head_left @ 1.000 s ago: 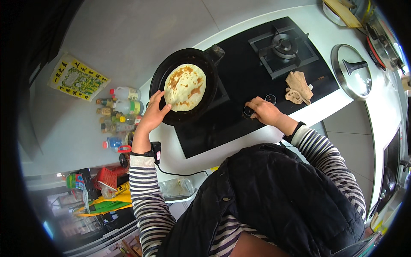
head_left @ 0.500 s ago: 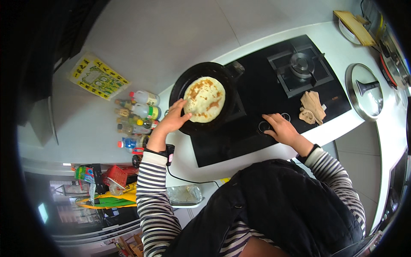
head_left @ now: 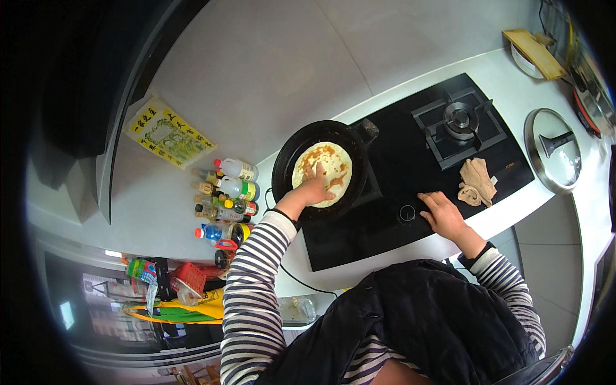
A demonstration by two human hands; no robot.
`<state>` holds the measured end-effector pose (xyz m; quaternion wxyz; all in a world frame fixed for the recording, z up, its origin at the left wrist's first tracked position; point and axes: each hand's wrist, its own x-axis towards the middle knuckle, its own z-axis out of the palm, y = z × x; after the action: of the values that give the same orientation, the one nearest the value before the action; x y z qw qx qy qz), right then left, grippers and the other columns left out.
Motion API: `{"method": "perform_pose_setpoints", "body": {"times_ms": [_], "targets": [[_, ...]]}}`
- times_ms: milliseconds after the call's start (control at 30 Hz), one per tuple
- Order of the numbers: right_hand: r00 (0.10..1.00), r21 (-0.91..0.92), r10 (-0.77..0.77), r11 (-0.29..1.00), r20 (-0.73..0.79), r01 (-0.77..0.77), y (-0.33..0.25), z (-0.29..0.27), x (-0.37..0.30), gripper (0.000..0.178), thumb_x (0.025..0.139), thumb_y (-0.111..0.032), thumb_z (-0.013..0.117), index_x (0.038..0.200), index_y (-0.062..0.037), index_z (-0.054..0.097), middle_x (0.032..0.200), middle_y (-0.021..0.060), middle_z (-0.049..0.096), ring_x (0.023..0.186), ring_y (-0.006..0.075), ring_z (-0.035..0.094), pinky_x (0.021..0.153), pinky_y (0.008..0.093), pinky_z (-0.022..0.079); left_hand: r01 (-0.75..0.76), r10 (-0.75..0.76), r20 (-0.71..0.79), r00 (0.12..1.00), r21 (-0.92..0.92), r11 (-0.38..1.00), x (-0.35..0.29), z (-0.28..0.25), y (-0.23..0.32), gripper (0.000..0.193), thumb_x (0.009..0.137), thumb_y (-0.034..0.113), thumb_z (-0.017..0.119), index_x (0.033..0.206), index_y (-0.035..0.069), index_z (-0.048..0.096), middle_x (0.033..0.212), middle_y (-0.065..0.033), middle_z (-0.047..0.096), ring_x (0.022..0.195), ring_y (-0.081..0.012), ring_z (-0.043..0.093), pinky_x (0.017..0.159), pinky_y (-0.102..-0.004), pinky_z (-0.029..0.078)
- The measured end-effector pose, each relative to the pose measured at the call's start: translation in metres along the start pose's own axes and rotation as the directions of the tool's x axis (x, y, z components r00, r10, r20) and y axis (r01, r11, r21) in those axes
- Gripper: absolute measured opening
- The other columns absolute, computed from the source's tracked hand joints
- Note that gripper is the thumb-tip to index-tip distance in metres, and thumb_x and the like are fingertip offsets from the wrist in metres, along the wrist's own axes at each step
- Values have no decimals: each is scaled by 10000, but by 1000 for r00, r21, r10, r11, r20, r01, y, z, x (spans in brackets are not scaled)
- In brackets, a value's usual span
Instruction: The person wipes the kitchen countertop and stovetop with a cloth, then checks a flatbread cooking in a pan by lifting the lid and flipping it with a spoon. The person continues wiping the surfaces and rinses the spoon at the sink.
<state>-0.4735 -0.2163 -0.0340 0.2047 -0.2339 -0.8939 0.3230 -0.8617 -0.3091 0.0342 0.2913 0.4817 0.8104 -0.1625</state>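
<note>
Hiding part of the flatbread [head_left: 334,167], left hand [head_left: 312,190] spreads wide; right hand [head_left: 444,214], cannot tell

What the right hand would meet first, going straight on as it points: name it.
Across the black hob, the right hand would probably meet the dark pan near its handle; depth is unclear.

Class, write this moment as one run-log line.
Left hand: over flatbread, contact unclear; right hand: open beside round control; flatbread: in black pan; cloth: on cooktop
</note>
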Motion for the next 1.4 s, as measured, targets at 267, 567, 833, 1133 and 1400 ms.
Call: {"method": "perform_pose_setpoints", "body": {"times_ms": [267, 567, 833, 1133, 1400], "targets": [[1000, 17, 14, 1000, -17, -14, -1, 0, -3, 469, 839, -71, 685, 1280, -6, 539, 1164, 163, 601, 1127, 329, 553, 959, 390, 476, -1, 0, 31, 1000, 30, 1000, 14, 3, -9, 1223, 797, 330, 791, 1531, 37, -143, 1547, -390, -46, 1469, -484, 72, 1199, -453, 174], [1000, 29, 11, 1000, -17, -11, -4, 0, -3, 450, 844, -61, 673, 1271, -1, 544, 1158, 164, 605, 1125, 329, 553, 966, 390, 471, -163, 162, 33, 986, 39, 986, 15, -8, -15, 935, 924, 485, 606, 1572, 105, 49, 1567, -360, 2, 1489, -423, 89, 1202, -399, 155], [1000, -5, 10, 1000, -27, -10, -3, -9, -2, 446, 849, -49, 671, 1274, 0, 545, 1156, 163, 603, 1122, 331, 557, 968, 387, 474, -245, 243, -34, 969, -60, 968, 3, -14, -11, 789, 972, 450, 544, 1574, 158, 126, 1586, -320, 31, 1489, -410, 108, 1198, -416, 173], [945, -198, 37, 974, -326, -107, 49, -74, -11, 432, 831, -40, 650, 1254, -19, 564, 1130, 175, 613, 1080, 369, 572, 945, 421, 468, -324, 312, -112, 944, -110, 940, -26, -12, -10, 690, 979, 397, 560, 1538, 112, 275, 1588, -266, 162, 1478, -376, 195, 1188, -396, 207], [813, -362, 147, 840, -564, -404, 135, -173, -51, 456, 807, -50, 675, 1245, -35, 549, 1186, 177, 581, 1126, 363, 541, 953, 428, 462, -384, 317, -358, 878, -132, 914, -80, -31, -15, 638, 920, 187, 646, 1490, 76, 380, 1593, -226, 212, 1464, -352, 258, 1161, -381, 270]]}}
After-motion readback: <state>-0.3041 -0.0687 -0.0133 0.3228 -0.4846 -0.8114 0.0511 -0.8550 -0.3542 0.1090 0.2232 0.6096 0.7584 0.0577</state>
